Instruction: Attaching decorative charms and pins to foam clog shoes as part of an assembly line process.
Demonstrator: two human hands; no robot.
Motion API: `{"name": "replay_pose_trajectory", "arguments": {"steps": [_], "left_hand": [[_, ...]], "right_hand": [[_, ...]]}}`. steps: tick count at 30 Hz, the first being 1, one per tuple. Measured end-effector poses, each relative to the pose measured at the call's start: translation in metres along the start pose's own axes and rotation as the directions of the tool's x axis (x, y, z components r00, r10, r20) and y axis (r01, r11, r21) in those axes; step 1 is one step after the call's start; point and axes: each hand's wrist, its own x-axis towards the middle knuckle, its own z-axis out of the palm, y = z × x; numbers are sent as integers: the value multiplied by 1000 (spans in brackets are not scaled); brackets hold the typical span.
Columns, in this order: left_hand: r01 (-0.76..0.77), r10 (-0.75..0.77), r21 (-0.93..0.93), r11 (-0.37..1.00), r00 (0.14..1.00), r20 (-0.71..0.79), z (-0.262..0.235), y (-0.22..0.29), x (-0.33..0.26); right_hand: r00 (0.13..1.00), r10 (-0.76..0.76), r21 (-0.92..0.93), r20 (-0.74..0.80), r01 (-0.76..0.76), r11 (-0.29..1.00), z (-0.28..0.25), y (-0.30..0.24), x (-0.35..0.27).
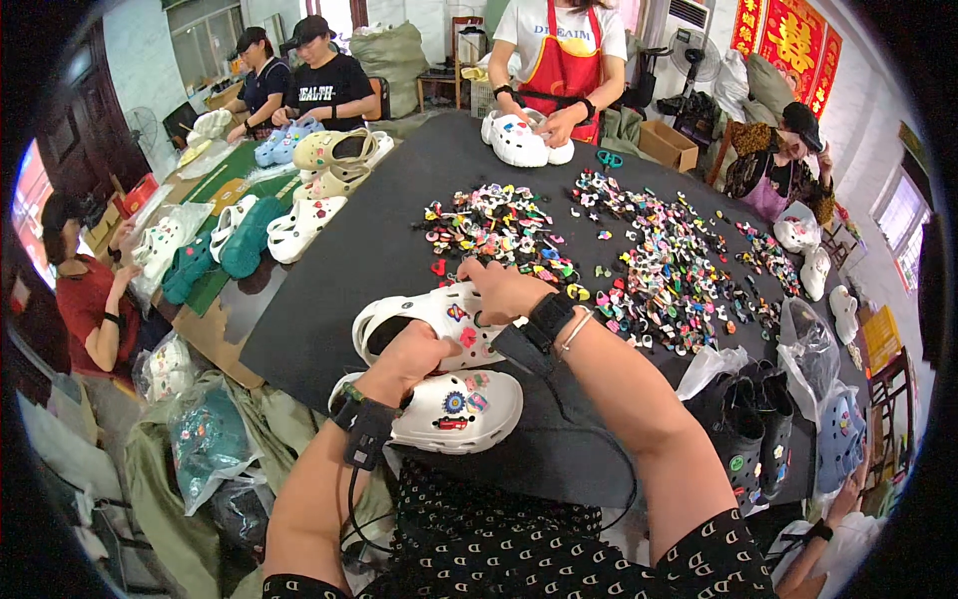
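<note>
In front of me a white clog (399, 304) lies on its side on the dark table, with a pink flower charm (468, 337) and a planet-shaped charm (456, 312) on its upper. My left hand (411, 357) grips this clog, its thumb beside the flower and its other fingers mostly hidden. Around the clog's far side curls my right hand (499, 292), thumb against the upper; whether a charm is under its fingertips is hidden. Closer to me rests a second white clog (489, 414), bearing a blue round charm, a red car charm and others.
Heaps of small colourful charms (664, 265) spread across the dark table (339, 240). Across from me a person in a red apron (564, 60) handles white clogs (519, 140). Finished-looking clogs (304, 228) stand at the left; dark boots (738, 429) and plastic bags (810, 349) sit at the right.
</note>
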Motion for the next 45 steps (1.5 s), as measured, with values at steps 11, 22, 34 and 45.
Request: {"name": "replay_pose_trajectory", "arguments": {"steps": [11,22,34,45], "left_hand": [[-79,113,-316,945,990,90,11,1,16],[-113,146,-425,898,988,47,5,-10,27],[0,14,-459,888,1000,27,6,-5,15],[-72,67,-416,906,997,-25,3,-9,16]], "right_hand": [[955,-293,408,-37,283,868,3,57,-7],[972,-184,632,144,53,773,-1,58,-12],[979,-176,757,98,41,652,21,59,2],[989,-144,693,-39,131,709,22,41,-10]]}}
